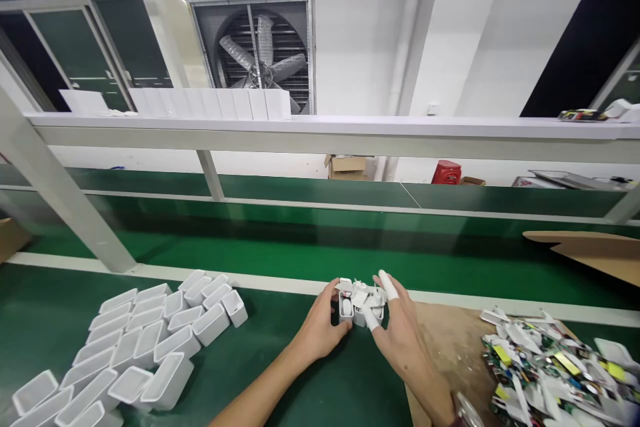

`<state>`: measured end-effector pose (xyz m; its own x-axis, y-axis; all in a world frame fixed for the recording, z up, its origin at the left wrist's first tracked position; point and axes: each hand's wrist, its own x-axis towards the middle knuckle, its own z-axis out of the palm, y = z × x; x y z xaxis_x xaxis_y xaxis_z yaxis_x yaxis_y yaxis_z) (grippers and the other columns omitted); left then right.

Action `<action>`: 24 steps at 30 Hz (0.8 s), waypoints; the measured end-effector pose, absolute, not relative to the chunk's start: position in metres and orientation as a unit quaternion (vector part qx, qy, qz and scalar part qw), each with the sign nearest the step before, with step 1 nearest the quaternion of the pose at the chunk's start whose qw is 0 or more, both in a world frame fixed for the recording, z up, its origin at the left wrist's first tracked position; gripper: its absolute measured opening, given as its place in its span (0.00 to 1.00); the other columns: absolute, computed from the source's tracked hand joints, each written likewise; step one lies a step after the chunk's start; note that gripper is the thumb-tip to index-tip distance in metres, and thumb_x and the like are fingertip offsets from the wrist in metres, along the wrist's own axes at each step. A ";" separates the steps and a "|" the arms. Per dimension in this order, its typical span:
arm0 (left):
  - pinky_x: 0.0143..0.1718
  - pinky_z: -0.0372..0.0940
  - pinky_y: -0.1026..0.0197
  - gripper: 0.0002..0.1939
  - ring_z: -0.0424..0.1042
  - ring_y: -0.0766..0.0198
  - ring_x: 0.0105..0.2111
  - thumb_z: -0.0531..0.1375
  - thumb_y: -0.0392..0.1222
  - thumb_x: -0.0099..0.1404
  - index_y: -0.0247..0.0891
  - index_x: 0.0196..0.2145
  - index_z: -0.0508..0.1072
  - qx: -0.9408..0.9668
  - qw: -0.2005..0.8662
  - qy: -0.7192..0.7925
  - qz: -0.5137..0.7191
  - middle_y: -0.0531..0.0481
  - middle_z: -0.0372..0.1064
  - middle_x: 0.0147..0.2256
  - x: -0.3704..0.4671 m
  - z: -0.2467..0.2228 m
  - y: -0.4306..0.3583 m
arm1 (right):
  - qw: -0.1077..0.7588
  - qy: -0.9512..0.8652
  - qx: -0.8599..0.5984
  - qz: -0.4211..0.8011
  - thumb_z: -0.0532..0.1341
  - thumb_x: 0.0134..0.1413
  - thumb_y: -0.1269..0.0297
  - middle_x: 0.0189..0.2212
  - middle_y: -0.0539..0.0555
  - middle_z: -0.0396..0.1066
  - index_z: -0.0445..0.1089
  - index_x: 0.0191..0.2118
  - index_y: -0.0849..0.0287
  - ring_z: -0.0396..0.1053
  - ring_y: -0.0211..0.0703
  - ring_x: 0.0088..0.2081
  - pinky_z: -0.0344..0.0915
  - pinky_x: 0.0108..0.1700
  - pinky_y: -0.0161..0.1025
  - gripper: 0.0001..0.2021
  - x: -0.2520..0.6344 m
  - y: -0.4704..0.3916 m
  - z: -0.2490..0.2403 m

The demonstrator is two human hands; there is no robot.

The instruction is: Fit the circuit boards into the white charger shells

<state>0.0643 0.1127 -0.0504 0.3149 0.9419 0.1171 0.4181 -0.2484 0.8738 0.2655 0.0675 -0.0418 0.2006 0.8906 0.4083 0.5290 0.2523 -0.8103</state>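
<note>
Between my two hands, near the bench's back edge, a small cluster of white plastic boxes (346, 309) stands on the green surface, with small white plastic pieces (367, 295) heaped on top. My left hand (320, 325) clasps the cluster from the left, thumb at the front and fingers behind. My right hand (403, 323) grips the right side; its thumb lies over the pieces and its index finger is raised. White finger covers sit on the right thumb and index finger. The far fingers of both hands are partly hidden.
Rows of open white plastic boxes (145, 317) stand at the left. A brown cardboard sheet (440, 340) lies at the right, beside a heap of circuit boards and white plastic parts (555, 367). Beyond the bench runs a green belt (300, 250), below a white shelf (350, 127).
</note>
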 end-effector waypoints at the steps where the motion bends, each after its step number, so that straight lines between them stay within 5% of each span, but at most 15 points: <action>1: 0.60 0.68 0.42 0.45 0.73 0.46 0.57 0.67 0.33 0.58 0.40 0.71 0.58 0.711 0.382 0.478 0.345 0.36 0.71 0.61 0.066 -0.052 0.115 | 0.515 -0.604 -0.578 0.192 0.66 0.53 0.60 0.68 0.62 0.64 0.66 0.68 0.55 0.58 0.66 0.70 0.55 0.71 0.64 0.35 0.265 0.076 -0.037; 9: 0.57 0.70 0.44 0.44 0.73 0.47 0.56 0.64 0.31 0.61 0.36 0.72 0.55 0.702 0.394 0.474 0.356 0.33 0.69 0.62 0.069 -0.062 0.124 | 0.572 -0.548 -0.535 0.294 0.61 0.52 0.62 0.49 0.59 0.81 0.74 0.57 0.57 0.78 0.55 0.50 0.74 0.54 0.54 0.25 0.259 0.111 -0.043; 12: 0.57 0.72 0.44 0.44 0.75 0.49 0.55 0.64 0.31 0.61 0.38 0.72 0.55 0.707 0.407 0.464 0.347 0.34 0.68 0.63 0.076 -0.061 0.121 | 0.599 -0.532 -0.511 0.311 0.60 0.55 0.60 0.57 0.63 0.78 0.67 0.65 0.58 0.77 0.54 0.55 0.76 0.53 0.51 0.30 0.261 0.105 -0.045; 17: 0.55 0.74 0.43 0.46 0.77 0.48 0.52 0.71 0.36 0.59 0.44 0.72 0.59 0.706 0.400 0.483 0.329 0.36 0.67 0.65 0.050 -0.036 0.091 | 0.625 -0.499 -0.536 0.270 0.64 0.61 0.52 0.65 0.63 0.70 0.61 0.70 0.54 0.64 0.59 0.68 0.62 0.68 0.60 0.34 0.271 0.081 -0.033; 20: 0.62 0.70 0.40 0.40 0.74 0.45 0.57 0.70 0.39 0.63 0.47 0.70 0.63 0.727 0.318 0.507 0.336 0.39 0.66 0.66 0.008 -0.011 0.062 | 0.590 -0.517 -0.577 0.227 0.66 0.60 0.47 0.64 0.60 0.73 0.64 0.70 0.51 0.67 0.63 0.66 0.58 0.70 0.64 0.35 0.276 0.066 -0.015; 24: 0.68 0.63 0.37 0.34 0.65 0.44 0.66 0.67 0.38 0.66 0.49 0.68 0.65 0.743 0.114 0.570 0.331 0.42 0.66 0.66 -0.070 0.020 0.028 | 0.595 -0.518 -0.578 0.210 0.67 0.59 0.48 0.58 0.55 0.78 0.70 0.66 0.42 0.75 0.66 0.59 0.74 0.58 0.61 0.29 0.266 0.054 0.020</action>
